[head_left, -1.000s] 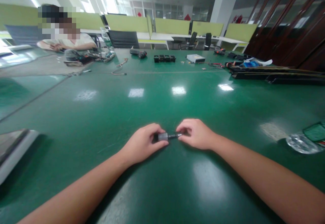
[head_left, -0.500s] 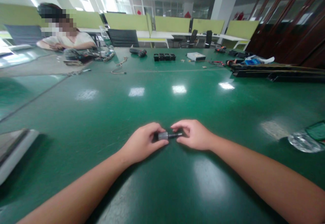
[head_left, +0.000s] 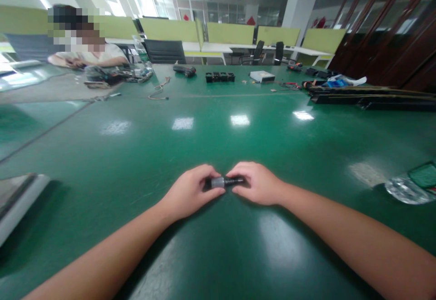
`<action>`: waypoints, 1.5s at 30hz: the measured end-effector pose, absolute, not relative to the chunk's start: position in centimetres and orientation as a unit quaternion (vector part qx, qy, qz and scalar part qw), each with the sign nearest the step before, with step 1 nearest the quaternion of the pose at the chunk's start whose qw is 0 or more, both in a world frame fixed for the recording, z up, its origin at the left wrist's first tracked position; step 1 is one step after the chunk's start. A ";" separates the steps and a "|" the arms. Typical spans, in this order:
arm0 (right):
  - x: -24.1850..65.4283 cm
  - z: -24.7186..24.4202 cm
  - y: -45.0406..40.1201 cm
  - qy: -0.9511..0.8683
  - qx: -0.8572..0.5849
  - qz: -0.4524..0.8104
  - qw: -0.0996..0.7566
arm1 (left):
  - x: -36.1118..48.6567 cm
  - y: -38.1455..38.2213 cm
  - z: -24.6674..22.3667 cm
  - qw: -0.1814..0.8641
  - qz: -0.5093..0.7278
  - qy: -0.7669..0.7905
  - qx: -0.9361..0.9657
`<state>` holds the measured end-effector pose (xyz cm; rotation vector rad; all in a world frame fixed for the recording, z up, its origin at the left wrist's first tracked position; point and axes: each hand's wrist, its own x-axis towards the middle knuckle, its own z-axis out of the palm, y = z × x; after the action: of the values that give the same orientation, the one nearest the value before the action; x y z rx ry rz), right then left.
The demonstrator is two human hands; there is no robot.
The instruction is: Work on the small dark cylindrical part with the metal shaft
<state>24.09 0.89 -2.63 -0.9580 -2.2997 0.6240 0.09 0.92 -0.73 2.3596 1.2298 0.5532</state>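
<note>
Left hand is pinching grey end of slim tool | right hand is curving around its dark shaft, contact unclear | slim tool is sitting between them, near side of green table

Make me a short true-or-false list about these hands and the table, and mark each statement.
1. The person's bare left hand holds a slim black-and-grey cylinder. True.
2. The cylinder stands upright. False: it lies level, pointing sideways.
3. The person's bare right hand curls around the cylinder's narrow black end. True.
4. The glossy tabletop is white. False: it is green.
5. A pale, flat, rectangular box sits toward the tabletop's far side. True.
</note>
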 end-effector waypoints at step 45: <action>24.0 -2.3 0.8 -0.851 -0.367 0.242 0.287 | 0.4 0.7 -0.5 0.208 0.189 0.444 0.851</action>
<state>23.98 0.84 -2.31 -0.9796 -2.2733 0.6477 0.38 0.74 -0.50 2.3677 1.2353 0.5255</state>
